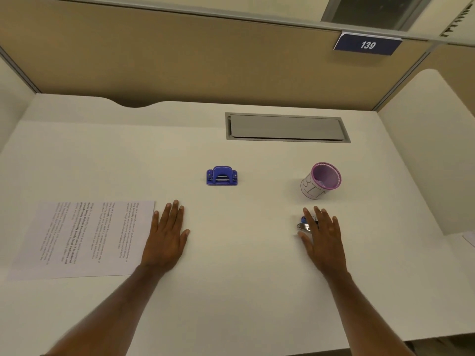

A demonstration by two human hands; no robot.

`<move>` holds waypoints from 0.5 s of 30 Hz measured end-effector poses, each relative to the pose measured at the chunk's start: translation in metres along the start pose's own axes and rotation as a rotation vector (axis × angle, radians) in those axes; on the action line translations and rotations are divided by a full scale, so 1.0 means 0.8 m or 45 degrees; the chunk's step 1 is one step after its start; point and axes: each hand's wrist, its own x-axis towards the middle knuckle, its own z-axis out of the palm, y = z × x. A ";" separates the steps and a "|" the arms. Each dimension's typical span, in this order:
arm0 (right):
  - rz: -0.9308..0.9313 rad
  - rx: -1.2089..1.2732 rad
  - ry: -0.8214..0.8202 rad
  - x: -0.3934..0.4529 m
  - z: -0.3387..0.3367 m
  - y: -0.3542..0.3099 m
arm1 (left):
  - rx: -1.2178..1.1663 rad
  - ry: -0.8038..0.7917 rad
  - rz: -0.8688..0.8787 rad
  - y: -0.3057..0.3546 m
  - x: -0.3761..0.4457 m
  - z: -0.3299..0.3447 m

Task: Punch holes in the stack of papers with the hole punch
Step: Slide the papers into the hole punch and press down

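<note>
A small blue hole punch (221, 176) stands near the middle of the white desk (231, 291). The stack of printed papers (84, 237) lies flat at the left, text running sideways. My left hand (167, 235) rests palm down on the desk with fingers apart, its edge just touching the papers' right side. My right hand (323, 237) lies flat at the right, fingers spread, partly covering a small blue and metal stapler (303, 224). Neither hand holds anything, and both are nearer to me than the punch.
A purple mesh cup (322, 181) wrapped in paper stands right of the punch. A grey cable hatch (286, 127) is set into the desk further back. Beige cubicle walls close the back and sides, with a blue "139" plate (367, 44) at upper right.
</note>
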 end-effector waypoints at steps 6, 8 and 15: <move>-0.082 0.189 0.135 0.011 -0.010 -0.056 | 0.016 -0.105 -0.037 0.009 0.003 -0.020; -0.141 0.282 0.168 0.015 -0.014 -0.091 | 0.015 -0.123 -0.048 0.010 0.004 -0.028; -0.308 0.573 0.172 0.026 -0.020 -0.219 | -0.074 0.047 -0.036 -0.002 -0.014 -0.082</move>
